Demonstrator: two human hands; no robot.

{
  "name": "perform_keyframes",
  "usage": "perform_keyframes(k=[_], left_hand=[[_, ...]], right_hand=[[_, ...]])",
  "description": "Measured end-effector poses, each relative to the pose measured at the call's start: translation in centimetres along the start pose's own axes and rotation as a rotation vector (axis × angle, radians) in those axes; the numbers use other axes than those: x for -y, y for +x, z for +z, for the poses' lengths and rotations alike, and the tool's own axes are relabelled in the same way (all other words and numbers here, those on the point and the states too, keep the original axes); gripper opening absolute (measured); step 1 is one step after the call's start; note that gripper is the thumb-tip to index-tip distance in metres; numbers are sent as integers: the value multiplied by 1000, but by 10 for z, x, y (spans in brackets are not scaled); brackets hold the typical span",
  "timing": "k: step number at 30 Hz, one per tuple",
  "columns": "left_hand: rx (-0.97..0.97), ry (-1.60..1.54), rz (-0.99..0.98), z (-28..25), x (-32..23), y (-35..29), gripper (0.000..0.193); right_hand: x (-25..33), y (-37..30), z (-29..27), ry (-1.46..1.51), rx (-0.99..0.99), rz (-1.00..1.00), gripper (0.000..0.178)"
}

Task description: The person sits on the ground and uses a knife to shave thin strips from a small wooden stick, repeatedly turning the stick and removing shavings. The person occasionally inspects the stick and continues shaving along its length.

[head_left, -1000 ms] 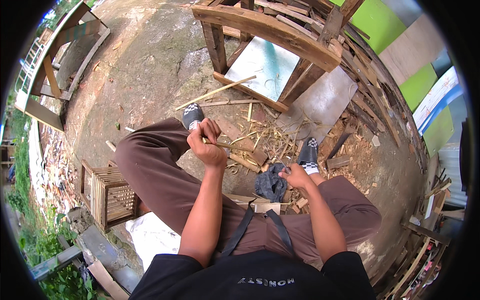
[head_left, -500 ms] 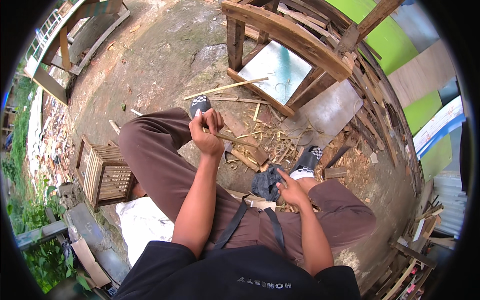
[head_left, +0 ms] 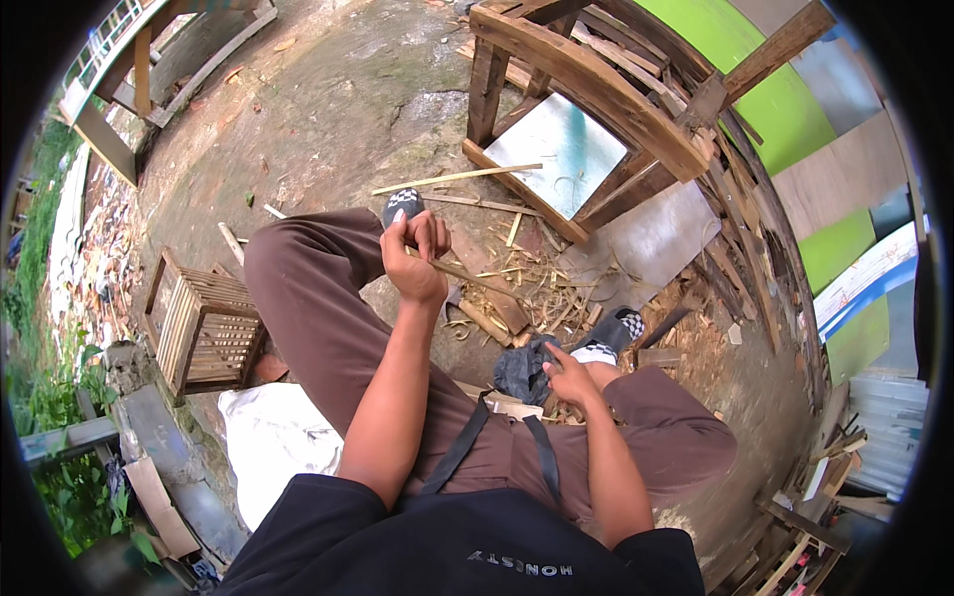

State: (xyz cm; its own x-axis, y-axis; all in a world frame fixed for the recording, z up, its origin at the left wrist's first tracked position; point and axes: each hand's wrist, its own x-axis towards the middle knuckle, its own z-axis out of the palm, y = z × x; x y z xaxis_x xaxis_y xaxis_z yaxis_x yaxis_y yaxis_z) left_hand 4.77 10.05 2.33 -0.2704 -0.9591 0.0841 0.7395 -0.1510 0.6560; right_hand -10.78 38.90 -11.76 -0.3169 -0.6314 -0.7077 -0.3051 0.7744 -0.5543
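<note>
My left hand [head_left: 417,260] is closed around a thin strip of wood or bamboo [head_left: 462,274], which slants out to the right over the shavings. Lower down, my right hand [head_left: 573,381] is closed beside a dark crumpled cloth or bag [head_left: 522,372]. Its fingers are curled, and what they hold, if anything, does not show clearly. Under the strip lies a short wooden block [head_left: 505,306] among pale curled shavings [head_left: 571,290].
A slatted wooden crate [head_left: 207,333] and a white sack [head_left: 273,437] are at my left. Ahead stands a wooden frame [head_left: 596,84] around a whitish panel [head_left: 556,154]. A flat grey sheet [head_left: 651,238] lies by a heap of scrap wood [head_left: 740,263].
My right hand has shifted slightly left, and its index finger sticks out less. The strip stays in my left hand. The whole view has turned a little.
</note>
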Motion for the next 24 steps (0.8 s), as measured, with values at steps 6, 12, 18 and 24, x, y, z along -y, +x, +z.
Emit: perform_keyframes(k=[6,12,18,24], left_hand=[[35,8,-39,-8,-7,-1,55],[50,20,-60,-9,-9,-1,55],[87,60,-67,-12,5,-6,53],[180,153,-77,-6,15,-13,51]], right_hand=[[32,-23,-21,193,-1,164,57],[27,-18,-22,137,-48,220,55],[58,-23,-25,365,-127,137,49],[110,-36,-4,765,-125,-59,61]])
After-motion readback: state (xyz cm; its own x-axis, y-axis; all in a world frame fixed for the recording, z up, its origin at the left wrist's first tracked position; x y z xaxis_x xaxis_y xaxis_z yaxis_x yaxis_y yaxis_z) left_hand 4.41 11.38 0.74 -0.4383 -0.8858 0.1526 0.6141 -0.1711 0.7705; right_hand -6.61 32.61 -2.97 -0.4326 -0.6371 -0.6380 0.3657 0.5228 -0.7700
